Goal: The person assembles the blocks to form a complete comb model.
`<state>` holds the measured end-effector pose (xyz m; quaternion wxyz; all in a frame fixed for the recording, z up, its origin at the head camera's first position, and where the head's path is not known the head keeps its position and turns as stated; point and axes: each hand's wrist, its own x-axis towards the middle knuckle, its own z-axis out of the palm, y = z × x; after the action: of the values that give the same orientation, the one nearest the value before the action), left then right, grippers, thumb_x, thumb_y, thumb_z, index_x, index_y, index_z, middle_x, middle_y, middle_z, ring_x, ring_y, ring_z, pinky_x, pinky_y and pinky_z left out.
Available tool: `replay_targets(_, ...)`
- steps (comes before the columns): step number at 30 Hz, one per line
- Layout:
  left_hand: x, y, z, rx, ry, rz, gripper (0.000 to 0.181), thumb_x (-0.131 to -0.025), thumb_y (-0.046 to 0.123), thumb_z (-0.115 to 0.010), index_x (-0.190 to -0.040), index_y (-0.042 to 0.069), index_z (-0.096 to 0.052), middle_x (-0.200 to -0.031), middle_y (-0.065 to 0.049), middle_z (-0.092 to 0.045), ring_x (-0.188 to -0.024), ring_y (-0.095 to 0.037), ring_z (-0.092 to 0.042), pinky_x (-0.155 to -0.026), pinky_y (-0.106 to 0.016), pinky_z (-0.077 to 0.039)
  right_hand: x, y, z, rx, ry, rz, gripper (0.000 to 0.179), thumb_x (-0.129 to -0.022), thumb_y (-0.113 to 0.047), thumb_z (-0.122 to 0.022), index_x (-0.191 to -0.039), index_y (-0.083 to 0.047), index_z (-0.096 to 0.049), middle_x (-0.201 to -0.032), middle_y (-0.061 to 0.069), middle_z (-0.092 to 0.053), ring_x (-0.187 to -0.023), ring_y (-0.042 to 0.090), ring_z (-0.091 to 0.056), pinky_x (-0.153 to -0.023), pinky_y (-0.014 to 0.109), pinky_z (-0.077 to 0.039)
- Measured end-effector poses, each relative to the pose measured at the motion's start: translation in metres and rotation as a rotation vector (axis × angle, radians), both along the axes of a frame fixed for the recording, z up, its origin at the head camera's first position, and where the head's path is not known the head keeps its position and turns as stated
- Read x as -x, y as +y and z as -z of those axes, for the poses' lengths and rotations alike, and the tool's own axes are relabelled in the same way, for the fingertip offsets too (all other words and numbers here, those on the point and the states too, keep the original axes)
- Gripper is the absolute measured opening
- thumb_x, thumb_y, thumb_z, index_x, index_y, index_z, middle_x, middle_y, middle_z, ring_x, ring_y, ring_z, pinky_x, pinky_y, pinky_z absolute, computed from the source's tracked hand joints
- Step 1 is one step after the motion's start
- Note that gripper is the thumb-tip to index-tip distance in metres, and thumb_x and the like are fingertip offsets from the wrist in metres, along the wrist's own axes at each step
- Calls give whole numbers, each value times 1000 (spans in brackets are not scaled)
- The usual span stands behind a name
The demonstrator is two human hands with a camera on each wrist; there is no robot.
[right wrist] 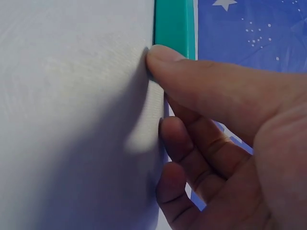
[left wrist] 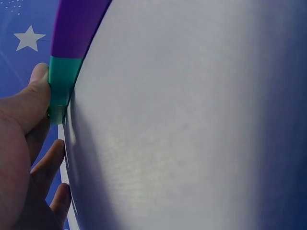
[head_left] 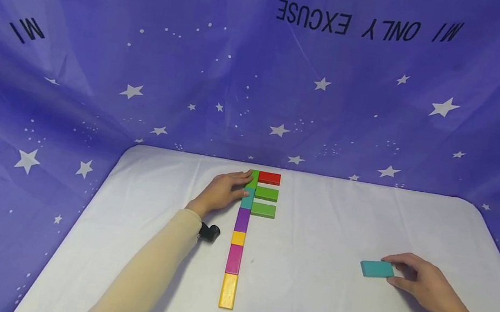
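A line of flat coloured blocks runs away from me on the white table: yellow (head_left: 228, 291), magenta (head_left: 234, 260), small orange-yellow (head_left: 238, 238), purple (head_left: 242, 220), teal (head_left: 247, 199) and green (head_left: 253, 179). My left hand (head_left: 223, 190) reaches the far end from the left, its thumb against the teal block's side and its fingertips at the green one. To the right, my right hand (head_left: 430, 285) pinches the right end of another teal block (head_left: 375, 269) between thumb and fingers, low over the table.
Red (head_left: 269, 177), green (head_left: 266, 193) and lighter green (head_left: 263, 210) blocks stick out rightward from the line's far part, with gaps between them. Behind the white table (head_left: 304, 306) hangs a purple star-patterned cloth (head_left: 252, 80). Black wrist devices (head_left: 210, 233) sit at both wrists.
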<state>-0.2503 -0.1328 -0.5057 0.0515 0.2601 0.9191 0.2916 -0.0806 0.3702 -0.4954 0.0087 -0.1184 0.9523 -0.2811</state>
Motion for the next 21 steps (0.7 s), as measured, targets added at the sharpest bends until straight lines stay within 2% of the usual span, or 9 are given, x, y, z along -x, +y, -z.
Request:
replay_targets(6,0,2,0,-4,7,0,54,-98,30,-67,-146,10,-53,-157,1,-42,-144,-24,-39,-121,-42,-28,-1,-5,1,50,38,11,36,-79,-18,-86,-112,-18,-74,-110,7,-72,-100,-10,-53,-81,4,-38)
replay_targets(13,0,1,2,-10,28,-1,53,-98,30,-67,-144,9,-55,-156,1,-44,-144,-23,-40,-120,-42,-29,-1,-18,3,54,43,50,36,-81,-21,-86,-114,-16,-74,-103,1,-71,-92,4,-60,-77,11,-42)
replay_targets(21,0,2,2,-12,36,2,53,-97,29,-68,-144,8,-55,-156,-1,-44,-143,-24,-40,-120,-43,-30,0,-35,4,109,88,41,36,-81,-17,-85,-116,-15,-74,-103,1,-71,-91,4,-61,-77,11,-42)
